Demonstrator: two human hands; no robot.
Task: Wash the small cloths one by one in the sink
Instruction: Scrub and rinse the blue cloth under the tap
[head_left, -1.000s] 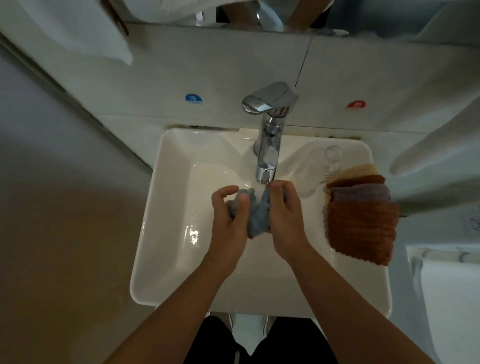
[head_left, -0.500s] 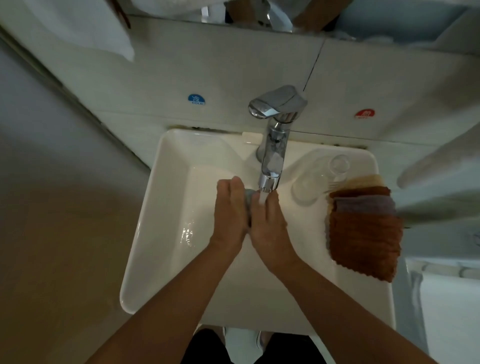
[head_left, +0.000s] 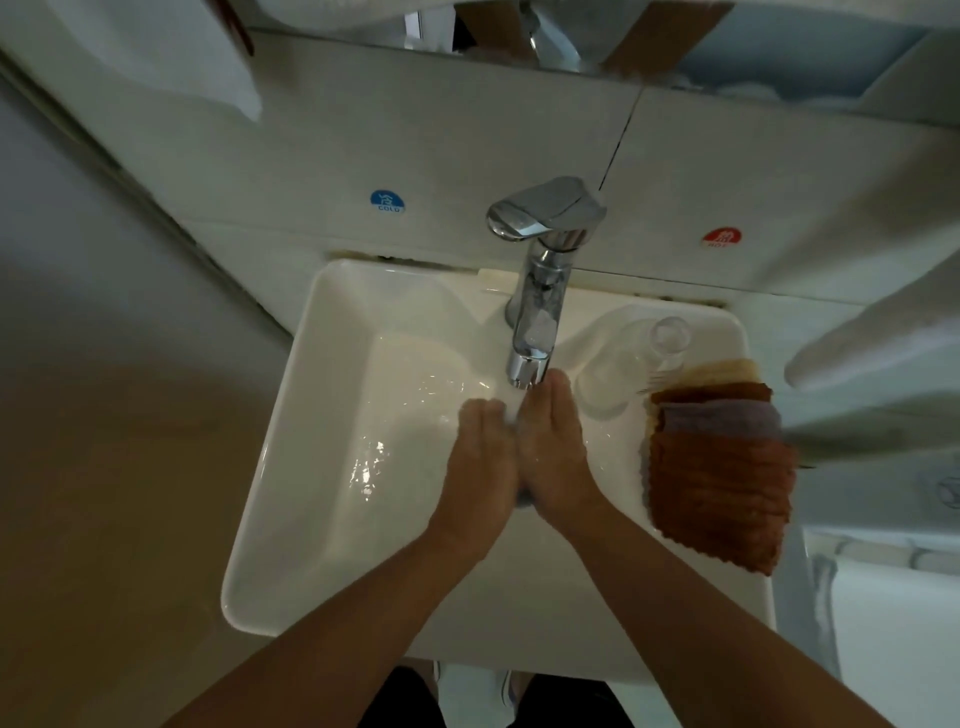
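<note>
Head view: grey cloth (head_left: 523, 498) lengthwise between flat-pressed left hand (head_left: 480, 457) and right hand (head_left: 553, 447), under faucet (head_left: 535, 332).

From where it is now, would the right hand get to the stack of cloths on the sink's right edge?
Probably yes. The right hand is pressed against the left hand under the tap, and the stack of cloths lies close beside it on the sink rim, nothing between. It would first have to let go of the cloth being washed.

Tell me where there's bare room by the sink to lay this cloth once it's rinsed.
Free: the sink's left rim, and the basin floor left of the left hand. Crowded: the right rim, where the cloth stack lies with a glass behind it, beside the right hand.
</note>
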